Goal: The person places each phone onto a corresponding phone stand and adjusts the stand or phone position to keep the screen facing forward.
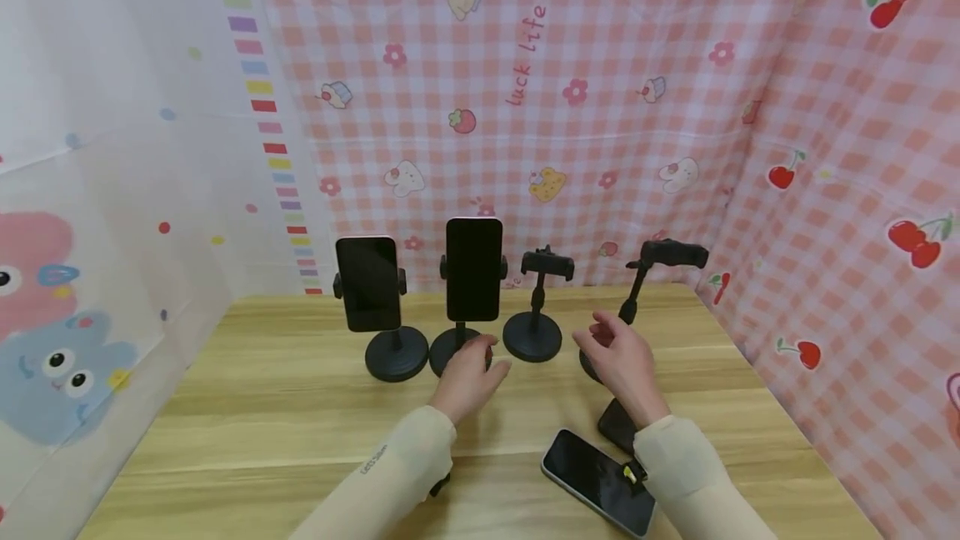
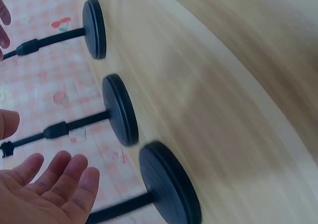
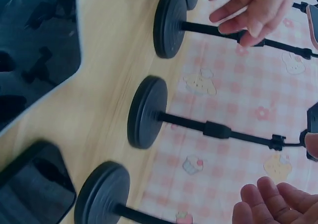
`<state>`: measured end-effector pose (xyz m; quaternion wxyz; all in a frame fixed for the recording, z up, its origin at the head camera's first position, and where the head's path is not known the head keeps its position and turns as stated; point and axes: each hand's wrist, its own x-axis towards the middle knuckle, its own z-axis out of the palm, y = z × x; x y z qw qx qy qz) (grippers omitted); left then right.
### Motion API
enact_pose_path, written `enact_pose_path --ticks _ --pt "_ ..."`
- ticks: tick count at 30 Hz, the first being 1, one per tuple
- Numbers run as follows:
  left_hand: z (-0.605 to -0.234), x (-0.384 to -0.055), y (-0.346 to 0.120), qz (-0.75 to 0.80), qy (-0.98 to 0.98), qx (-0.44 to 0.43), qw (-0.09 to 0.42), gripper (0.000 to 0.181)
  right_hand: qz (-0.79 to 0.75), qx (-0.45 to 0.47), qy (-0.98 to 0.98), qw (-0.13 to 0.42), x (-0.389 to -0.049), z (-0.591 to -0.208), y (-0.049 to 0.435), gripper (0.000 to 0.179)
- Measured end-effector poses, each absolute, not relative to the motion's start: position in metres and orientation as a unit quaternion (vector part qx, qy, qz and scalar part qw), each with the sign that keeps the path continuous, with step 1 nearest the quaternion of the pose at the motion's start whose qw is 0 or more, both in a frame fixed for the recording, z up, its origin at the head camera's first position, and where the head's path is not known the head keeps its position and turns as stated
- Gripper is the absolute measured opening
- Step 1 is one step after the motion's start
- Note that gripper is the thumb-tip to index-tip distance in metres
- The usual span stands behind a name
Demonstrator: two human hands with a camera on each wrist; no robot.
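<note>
My left hand [image 1: 468,377] hovers in front of the second phone stand's round base, fingers loosely bent and holding nothing. That stand clamps an upright phone [image 1: 474,269]; the stand to its left clamps another phone [image 1: 367,283]. My right hand [image 1: 621,361] is in front of the rightmost phone stand [image 1: 675,253], covering part of its base, and nothing is between its fingers. A third phone stand [image 1: 547,263] has a bare clamp. In the right wrist view, the relaxed fingers of my right hand [image 3: 268,204] are beside the stands' poles.
A large phone [image 1: 592,473] lies face up on the wooden table [image 1: 285,440], partly under my right sleeve. Beside it is a smaller dark phone [image 1: 617,425], partly covered by my right forearm. A pink checked curtain [image 1: 480,165] hangs behind the table.
</note>
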<state>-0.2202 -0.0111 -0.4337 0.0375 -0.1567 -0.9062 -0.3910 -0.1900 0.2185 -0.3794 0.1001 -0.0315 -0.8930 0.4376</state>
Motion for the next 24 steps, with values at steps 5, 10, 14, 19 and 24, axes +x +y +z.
enact_pose_path --ticks 5,10,14,19,24 --pt "-0.432 -0.227 0.014 -0.398 -0.905 -0.142 0.038 0.046 0.411 -0.035 -0.905 0.101 -0.174 -0.381 0.234 0.061" --pt "-0.431 -0.234 0.034 -0.415 -0.9 -0.128 0.041 0.047 0.393 -0.039 -0.914 0.095 -0.159 -0.384 0.248 0.063" --pt "-0.431 -0.243 0.043 -0.434 -0.892 -0.124 0.037 0.048 0.371 -0.045 -0.923 0.09 -0.149 -0.39 0.258 0.064" --pt "-0.43 -0.259 0.051 -0.443 -0.889 -0.11 0.042 0.05 0.353 -0.057 -0.93 0.088 -0.141 -0.396 0.27 0.067" --pt "-0.43 -0.273 0.062 -0.432 -0.894 -0.102 0.06 0.051 0.344 -0.061 -0.933 0.086 -0.134 -0.402 0.28 0.065"
